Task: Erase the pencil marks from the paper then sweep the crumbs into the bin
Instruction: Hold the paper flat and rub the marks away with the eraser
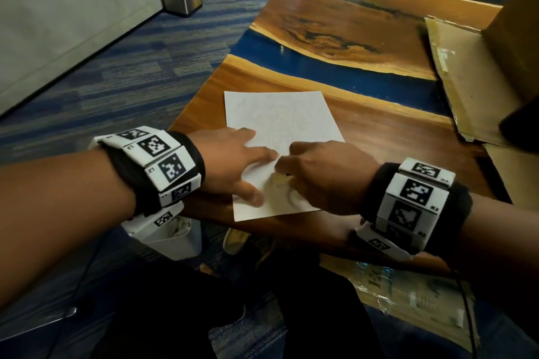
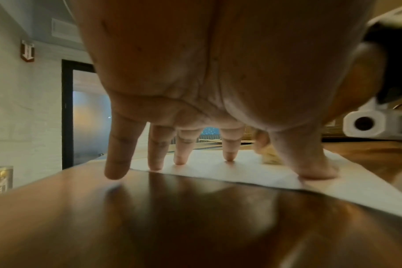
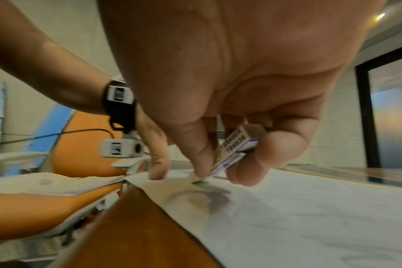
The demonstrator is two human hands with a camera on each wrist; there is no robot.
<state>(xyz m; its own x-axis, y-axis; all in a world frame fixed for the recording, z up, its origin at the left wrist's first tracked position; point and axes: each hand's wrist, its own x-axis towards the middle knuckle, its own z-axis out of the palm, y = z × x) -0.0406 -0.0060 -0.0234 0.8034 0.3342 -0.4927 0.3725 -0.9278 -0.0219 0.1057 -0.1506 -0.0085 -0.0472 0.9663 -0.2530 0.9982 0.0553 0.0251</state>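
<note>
two hands are working lower centre: left hand [image 1: 233, 163] pressing flat, fingers spread, on the white paper sheet [image 1: 280, 122]; right hand [image 1: 323, 175] pinching a sleeved white eraser [image 3: 238, 146] against it.

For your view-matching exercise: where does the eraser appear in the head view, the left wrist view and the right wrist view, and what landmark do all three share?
Head view: the eraser is a pale blur below centre, under the right hand, on the paper.
Left wrist view: a blurred yellowish shape right of centre, behind the left hand's thumb.
Right wrist view: centre, sleeved, pinched with its tip on the sheet.
Shared landmark: the white paper.
</note>
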